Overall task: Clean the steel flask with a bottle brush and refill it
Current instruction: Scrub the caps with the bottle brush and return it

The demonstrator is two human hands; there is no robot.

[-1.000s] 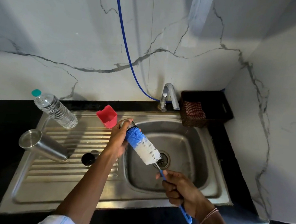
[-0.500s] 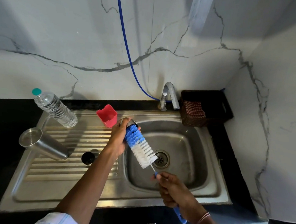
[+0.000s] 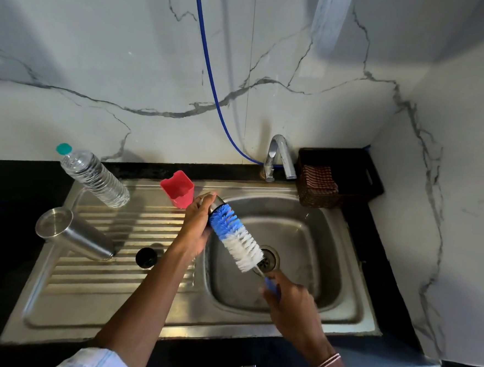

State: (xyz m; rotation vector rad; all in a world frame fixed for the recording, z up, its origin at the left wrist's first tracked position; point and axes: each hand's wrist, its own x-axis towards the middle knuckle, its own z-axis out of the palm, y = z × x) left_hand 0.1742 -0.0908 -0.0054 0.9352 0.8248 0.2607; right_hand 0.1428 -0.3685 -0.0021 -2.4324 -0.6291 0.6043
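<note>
This is looking like a home kitchen: a stainless steel sink [image 3: 253, 327] with a ribbed drainboard [image 3: 99, 276] is sitting in a black countertop [image 3: 9, 224], a chrome tap [image 3: 280, 157] is standing behind it, and marble-patterned walls [image 3: 100, 58] are meeting in the corner. A steel flask [image 3: 76, 236], a water bottle [image 3: 95, 177] and a red cup [image 3: 178, 190] are resting on the drainboard, and a checked cloth [image 3: 320, 177] is lying in a basket [image 3: 359, 168] beside the tap.

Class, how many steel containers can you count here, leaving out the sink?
2. One steel container sits on the draining board at the left. A second container is held in the left hand over the sink, largely hidden by the hand and the brush. None else shows.
</note>
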